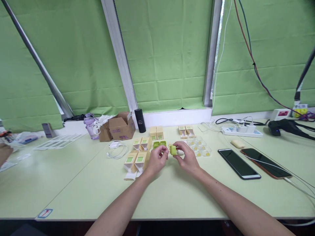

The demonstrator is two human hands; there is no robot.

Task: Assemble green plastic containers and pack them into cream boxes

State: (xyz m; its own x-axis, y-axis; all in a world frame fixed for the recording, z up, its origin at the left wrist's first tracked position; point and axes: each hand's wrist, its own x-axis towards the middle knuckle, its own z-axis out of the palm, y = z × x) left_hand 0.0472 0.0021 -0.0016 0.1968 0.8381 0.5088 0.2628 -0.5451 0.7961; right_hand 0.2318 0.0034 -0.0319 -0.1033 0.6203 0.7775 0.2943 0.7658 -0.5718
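My left hand (157,159) and my right hand (187,158) meet over the middle of the pale green table (73,183). Between their fingertips sits a small green block-shaped item (173,149); the right fingers pinch it and the left fingers close on its left side. Two more green items (159,144) lie just behind the left hand. Small tan boxes with green labels (135,160) stand open to the left, and more tan boxes (156,132) stand behind. Clear plastic trays (200,149) with yellow bits lie to the right of my right hand.
A brown cardboard box (120,126), a black cylinder (139,120), a purple bottle (90,127) and a white cable (118,150) lie at the back left. Two phones (238,163) (265,162) and a power strip (242,131) lie on the right. Another person's hand (3,153) shows at the far left.
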